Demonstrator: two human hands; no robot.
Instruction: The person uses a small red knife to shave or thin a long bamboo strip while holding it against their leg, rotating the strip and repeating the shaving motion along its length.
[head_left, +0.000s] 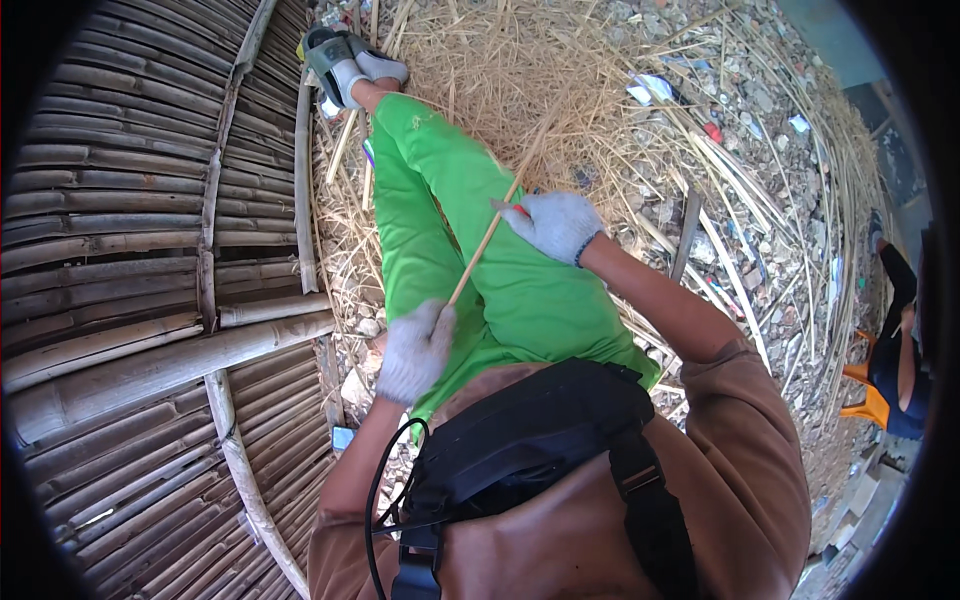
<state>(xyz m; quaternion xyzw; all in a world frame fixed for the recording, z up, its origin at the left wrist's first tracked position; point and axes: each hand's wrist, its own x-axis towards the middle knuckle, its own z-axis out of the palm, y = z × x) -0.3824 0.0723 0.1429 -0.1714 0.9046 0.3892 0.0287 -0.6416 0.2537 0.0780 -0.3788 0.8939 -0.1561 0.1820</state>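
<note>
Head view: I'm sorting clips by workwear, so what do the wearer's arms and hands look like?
The left hand and right hand wear whitish knitted gloves, the right one dark-edged at the wrist. Brown sleeves leave the forearms bare.

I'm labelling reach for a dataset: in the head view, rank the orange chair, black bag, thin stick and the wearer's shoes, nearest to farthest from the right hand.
1. Thin stick: at the fingers of the right hand.
2. Black bag: lower in the picture.
3. Shoes: upper left.
4. Orange chair: by the right edge.
</note>
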